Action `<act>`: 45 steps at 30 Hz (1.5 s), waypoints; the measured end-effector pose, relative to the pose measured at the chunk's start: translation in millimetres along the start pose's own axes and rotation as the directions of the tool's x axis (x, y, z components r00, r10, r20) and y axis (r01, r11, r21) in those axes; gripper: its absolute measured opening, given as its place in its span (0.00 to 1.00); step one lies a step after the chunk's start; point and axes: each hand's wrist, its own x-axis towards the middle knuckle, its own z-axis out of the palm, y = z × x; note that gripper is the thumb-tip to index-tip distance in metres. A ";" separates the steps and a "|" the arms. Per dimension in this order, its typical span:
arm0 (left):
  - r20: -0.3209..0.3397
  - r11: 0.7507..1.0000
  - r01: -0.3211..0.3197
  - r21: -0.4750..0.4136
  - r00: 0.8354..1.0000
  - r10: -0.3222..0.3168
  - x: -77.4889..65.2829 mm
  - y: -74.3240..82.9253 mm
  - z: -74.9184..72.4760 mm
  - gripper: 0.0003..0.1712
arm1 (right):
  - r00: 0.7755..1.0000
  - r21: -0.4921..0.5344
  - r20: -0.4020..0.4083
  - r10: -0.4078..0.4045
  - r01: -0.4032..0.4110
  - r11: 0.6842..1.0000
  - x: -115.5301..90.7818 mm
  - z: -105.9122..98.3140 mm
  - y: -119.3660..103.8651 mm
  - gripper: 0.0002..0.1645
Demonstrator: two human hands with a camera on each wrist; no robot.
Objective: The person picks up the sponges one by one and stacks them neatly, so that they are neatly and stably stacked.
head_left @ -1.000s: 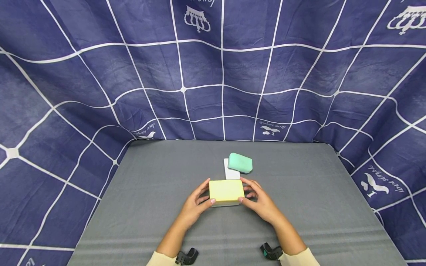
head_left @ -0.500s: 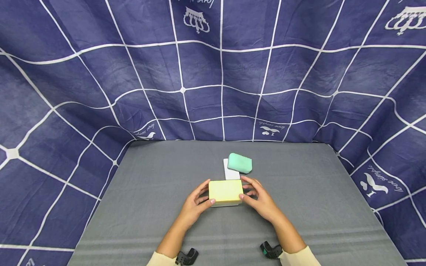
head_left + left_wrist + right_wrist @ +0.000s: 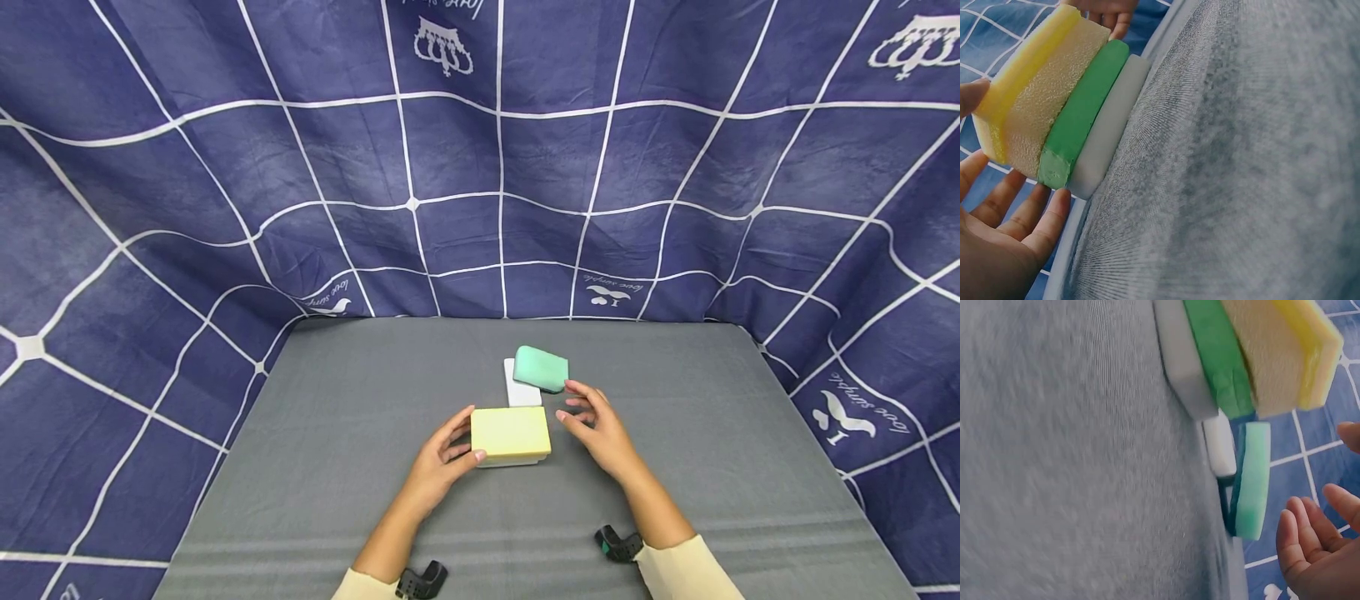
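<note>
you have two bare hands here: one left hand (image 3: 437,461), one right hand (image 3: 602,433). two wristbands: left wristband (image 3: 422,580), right wristband (image 3: 618,544). two sleeves (image 3: 686,571). one surface (image 3: 337,417); on it, two white blocks: one near white block (image 3: 1110,128), one far white block (image 3: 519,390) closer to the far edge. one green block (image 3: 1085,115). one teal sponge (image 3: 541,367), also toward the far edge. yellow-and-beige foam (image 3: 510,431): one piece or two, can't tell.

Head view: from your head, set back and high, facing forward and down over the counter (image 3: 337,467), your hands (image 3: 436,468) and the blue cloth (image 3: 540,158). Both wrist views: low, near, rolled sideways, looking across the counter from opposite sides. You get the stacked blocks (image 3: 1057,103) in all three; the mint block (image 3: 1255,481) in head and right wrist.
</note>
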 end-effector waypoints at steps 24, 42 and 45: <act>-0.010 0.999 0.037 -0.016 0.999 -0.037 -0.4 -2.5 -0.3 0.42 | 0.960 0.056 0.087 0.267 -0.272 0.961 42.2 -12.7 22.7 0.46; -0.010 0.999 0.034 -0.019 0.999 -0.034 0.2 -3.2 -0.4 0.42 | 0.947 -0.131 0.086 0.309 -0.297 0.946 69.3 -6.6 44.9 0.49; -0.010 0.999 0.033 -0.018 0.999 -0.033 0.2 -2.9 -0.4 0.42 | 0.950 -0.153 0.083 0.302 -0.287 0.946 72.3 -5.8 45.6 0.49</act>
